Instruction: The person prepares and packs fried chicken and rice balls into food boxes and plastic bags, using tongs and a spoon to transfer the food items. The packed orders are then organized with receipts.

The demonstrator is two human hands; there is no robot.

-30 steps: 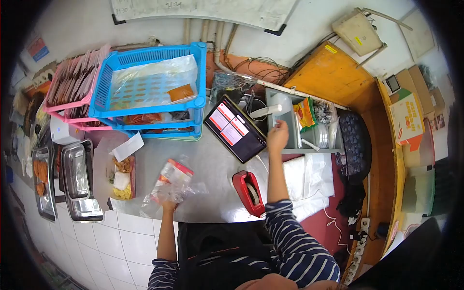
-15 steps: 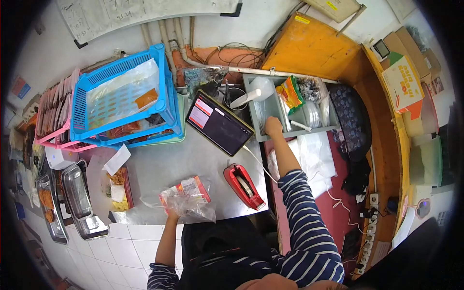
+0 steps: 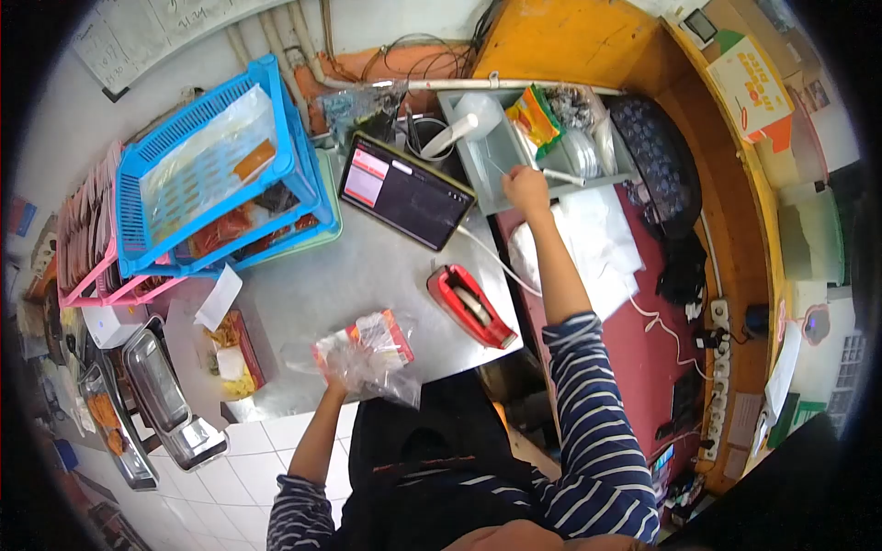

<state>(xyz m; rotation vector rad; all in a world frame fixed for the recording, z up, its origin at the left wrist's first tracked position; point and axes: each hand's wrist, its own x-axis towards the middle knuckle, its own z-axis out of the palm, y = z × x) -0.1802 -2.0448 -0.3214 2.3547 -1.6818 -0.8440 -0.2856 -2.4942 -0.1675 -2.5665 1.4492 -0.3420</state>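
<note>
My left hand point(image 3: 338, 376) grips a clear plastic bag point(image 3: 397, 378) at the front edge of the metal table; its fingers are partly behind the plastic. Inside or under the plastic is a red-and-white packet point(image 3: 372, 338). My right hand point(image 3: 528, 190) is closed at the front edge of the grey divided tray point(image 3: 476, 174). A thin, pale, stick-like thing seems to stick out from its fingers, too fine to name. An orange-and-green packet point(image 3: 535, 121), clear round lids point(image 3: 579, 154) and a white tube point(image 3: 563, 177) lie in the tray's other compartments.
A red tape dispenser point(image 3: 470, 306) and a tablet point(image 3: 406, 191) with a white cable are on the metal table point(image 3: 303, 275). Stacked blue crates point(image 3: 129, 211) stand at the left, beside an open food box point(image 3: 237, 354). White plastic bags point(image 3: 597, 248) lie at the right.
My right hand has drawn back from inside the tray to its front edge, and a thin pale thing now shows at its fingers. My left hand still grips the bag. The view has shifted.
</note>
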